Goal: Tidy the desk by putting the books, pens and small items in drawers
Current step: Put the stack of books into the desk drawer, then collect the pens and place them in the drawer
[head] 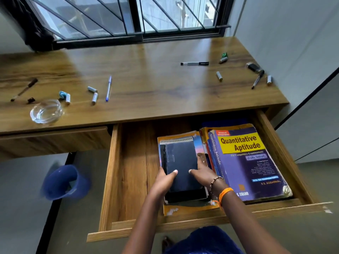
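The right drawer (132,173) of the wooden desk (146,85) stands pulled out. Inside it a small dark blue book (181,158) lies on top of a pile of notebooks, and both hands grip it: my left hand (165,180) on its left edge, my right hand (203,173) on its right edge. Beside the pile lies a thick purple "Quantitative Aptitude" book (251,165). On the desktop are a blue pen (108,88), a black pen (194,63), a brown marker (24,89), another pen (257,79) and several batteries (94,98).
A glass ashtray (46,112) sits near the desk's front left edge. A black lighter (253,66) lies at the far right. The left drawer (55,140) is closed. A blue bin (64,182) stands on the floor under the desk. A barred window (128,17) runs behind the desk.
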